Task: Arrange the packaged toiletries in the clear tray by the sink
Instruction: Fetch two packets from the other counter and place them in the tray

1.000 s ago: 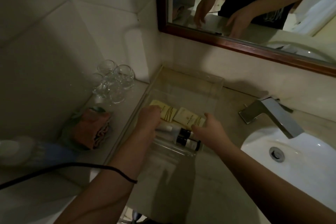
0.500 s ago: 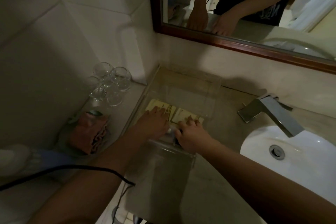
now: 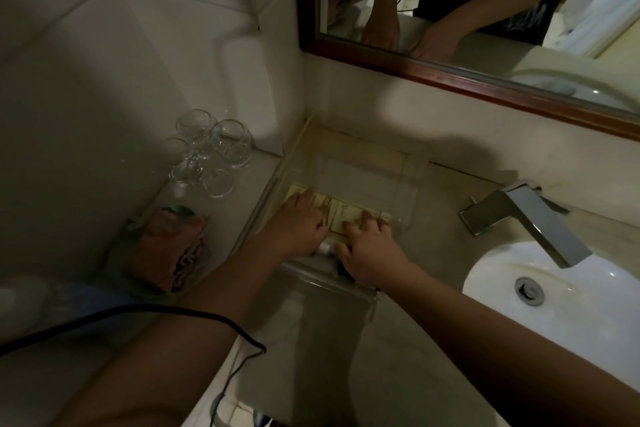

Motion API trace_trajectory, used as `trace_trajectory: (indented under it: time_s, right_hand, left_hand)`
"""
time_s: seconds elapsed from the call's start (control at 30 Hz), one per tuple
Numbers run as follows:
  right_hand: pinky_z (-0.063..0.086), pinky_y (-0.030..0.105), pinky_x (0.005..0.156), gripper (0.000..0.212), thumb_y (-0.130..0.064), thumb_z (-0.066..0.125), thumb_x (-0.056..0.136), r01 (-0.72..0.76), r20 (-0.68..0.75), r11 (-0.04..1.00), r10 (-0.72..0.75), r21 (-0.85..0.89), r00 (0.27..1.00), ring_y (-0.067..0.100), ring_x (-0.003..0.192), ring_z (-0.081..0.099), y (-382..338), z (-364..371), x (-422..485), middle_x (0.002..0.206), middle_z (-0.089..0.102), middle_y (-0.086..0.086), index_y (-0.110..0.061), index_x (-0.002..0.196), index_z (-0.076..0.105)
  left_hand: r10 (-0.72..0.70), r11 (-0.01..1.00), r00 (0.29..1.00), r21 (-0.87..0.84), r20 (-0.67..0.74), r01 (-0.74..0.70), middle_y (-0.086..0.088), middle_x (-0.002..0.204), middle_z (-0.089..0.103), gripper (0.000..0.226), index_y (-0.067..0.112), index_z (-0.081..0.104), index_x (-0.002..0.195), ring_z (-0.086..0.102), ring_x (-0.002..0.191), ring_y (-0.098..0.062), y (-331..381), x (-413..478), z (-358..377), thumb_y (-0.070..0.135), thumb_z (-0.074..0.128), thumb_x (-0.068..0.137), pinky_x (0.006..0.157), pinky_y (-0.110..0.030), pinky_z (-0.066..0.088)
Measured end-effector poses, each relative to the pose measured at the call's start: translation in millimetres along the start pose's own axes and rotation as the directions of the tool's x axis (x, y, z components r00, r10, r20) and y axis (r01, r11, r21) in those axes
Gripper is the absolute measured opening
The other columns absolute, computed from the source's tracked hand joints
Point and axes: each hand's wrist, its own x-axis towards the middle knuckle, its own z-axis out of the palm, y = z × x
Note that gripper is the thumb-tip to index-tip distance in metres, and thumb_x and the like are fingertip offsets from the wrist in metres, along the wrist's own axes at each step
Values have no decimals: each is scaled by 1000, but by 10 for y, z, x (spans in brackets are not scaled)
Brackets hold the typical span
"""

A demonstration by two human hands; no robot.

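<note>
A clear tray [image 3: 408, 163] sits on the counter against the wall, left of the sink. Pale yellow toiletry packets [image 3: 337, 213] lie flat in its near half. My left hand [image 3: 299, 224] rests palm down on the left packet. My right hand [image 3: 369, 248] lies with spread fingers on the right packet. Between the two hands a small white-capped tube [image 3: 325, 247] shows, and most of it is hidden under them. Neither hand visibly grips anything.
Upturned drinking glasses [image 3: 211, 152] stand on the ledge to the left. A folded pinkish cloth [image 3: 169, 246] lies nearer. A chrome faucet [image 3: 526, 222] and white basin [image 3: 568, 295] are right. A black cable [image 3: 138, 312] crosses my left forearm. A wood-framed mirror [image 3: 450, 73] hangs above.
Both hands moved deeper into the tray and flattened onto the packets. The small bottles seen at the tray's near edge a second ago are now mostly covered by my hands.
</note>
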Motion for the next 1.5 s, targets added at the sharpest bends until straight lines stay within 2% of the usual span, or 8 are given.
trace_trajectory:
  time_s: [0.17, 0.37, 0.53, 0.77, 0.9, 1.13, 1.27, 1.5]
  right_hand:
    - [27, 52, 112, 62, -55, 33, 94, -8, 6, 1000, 8, -18, 1000, 43, 140, 18, -7, -28, -1, 157, 19, 16, -26, 148, 29]
    - [23, 50, 112, 62, -54, 34, 95, -4, -6, 999, 4, -41, 1000, 46, 137, 22, -11, -25, -15, 155, 20, 23, -20, 146, 33]
    - [26, 50, 111, 58, -53, 35, 94, 3, -24, 1000, -3, -22, 1000, 47, 133, 27, -31, -10, -34, 151, 25, 25, -17, 139, 41]
    - [26, 48, 112, 60, -51, 37, 96, -18, -86, 999, 21, 37, 996, 44, 137, 26, 9, -38, -172, 153, 25, 24, -16, 144, 38]
    - [35, 43, 109, 55, -46, 43, 94, -9, -177, 994, 28, 108, 984, 38, 133, 38, 211, -59, -372, 149, 35, 19, -20, 143, 42]
    - [45, 36, 92, 39, -38, 50, 94, 2, -451, 974, 103, 225, 886, 26, 112, 55, 1146, -225, -1175, 124, 59, 9, -20, 128, 57]
    - [42, 38, 97, 44, -40, 48, 94, -85, -515, 950, 238, 302, 824, 26, 120, 52, 2033, -134, -1886, 133, 57, 7, -21, 133, 54]
    - [40, 37, 104, 47, -38, 51, 93, -210, -546, 888, 423, 409, 724, 28, 126, 51, 3595, 172, -3252, 135, 57, 11, -17, 135, 54]
  left_hand:
    - [-18, 999, 998, 33, 56, 16, -14, 161, 6, 52, 16, 46, 138, 6, 147, -36, 54, 60, -48, 43, 36, 95, 118, -50, 21]
    - [-18, 995, 993, 97, 114, 7, -14, 162, -4, 63, 17, 26, 149, -1, 147, -39, 60, 99, -22, 45, 37, 94, 120, -50, 16]
    - [15, 996, 1000, 82, 26, -17, -17, 157, 17, 51, 11, 50, 131, 14, 144, -36, 79, -8, -31, 43, 43, 92, 116, -47, 25]
    - [-11, 993, 996, 120, 85, 0, -15, 161, 9, 59, 14, 36, 142, 8, 147, -37, 132, -32, -18, 46, 40, 93, 118, -50, 17]
    - [50, 987, 998, 158, -35, -44, -21, 143, 37, 49, 12, 47, 130, 34, 131, -38, 406, -110, -73, 39, 46, 89, 107, -46, 35]
    - [190, 974, 975, 146, -113, -172, -20, 131, 50, 45, 10, 51, 128, 45, 120, -38, 1418, -282, -77, 32, 50, 89, 99, -43, 43]
    - [367, 924, 923, 153, -111, -349, -20, 118, 59, 39, 9, 58, 116, 54, 109, -38, 2457, -446, 132, 32, 47, 87, 92, -42, 46]
    - [546, 837, 831, 46, -102, -545, -11, 125, 58, 50, 15, 55, 127, 51, 119, -32, 4423, -896, 903, 42, 47, 85, 98, -46, 45]
